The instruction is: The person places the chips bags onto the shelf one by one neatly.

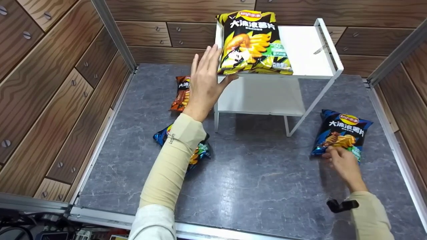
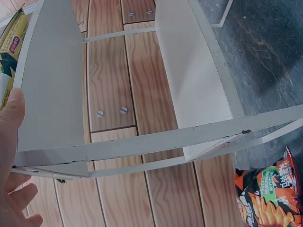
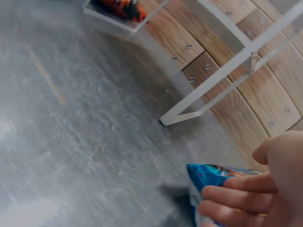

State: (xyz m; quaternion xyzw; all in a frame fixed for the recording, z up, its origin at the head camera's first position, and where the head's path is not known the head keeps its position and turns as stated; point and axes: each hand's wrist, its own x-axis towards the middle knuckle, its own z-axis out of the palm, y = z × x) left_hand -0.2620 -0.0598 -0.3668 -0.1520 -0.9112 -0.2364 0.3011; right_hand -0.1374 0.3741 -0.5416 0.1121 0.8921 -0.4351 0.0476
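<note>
My left hand (image 1: pixel 206 80) holds the front left corner of a white two-tier rack (image 1: pixel 260 95), its thumb along the top shelf's front edge and its fingers along the left side. On that shelf, right beside the fingers, lies a yellow-and-black bag of potato chips (image 1: pixel 251 43). In the left wrist view only a strip of this chip bag (image 2: pixel 13 45) shows past the shelf edge. At the right, my right hand (image 1: pixel 345 166) is over the lower part of a blue chip bag (image 1: pixel 347 128) on the floor. The right wrist view shows its fingers (image 3: pixel 244 198) loosely bent over the blue bag, thumb apart.
Left of the rack, an orange-red chip bag (image 1: pixel 181 95) lies partly behind my left hand. Another blue chip bag (image 1: pixel 201 150) lies under my left forearm, partly hidden. Wood-patterned walls (image 1: pixel 66 83) and metal rails (image 1: pixel 110 30) enclose the grey floor (image 1: pixel 257 186).
</note>
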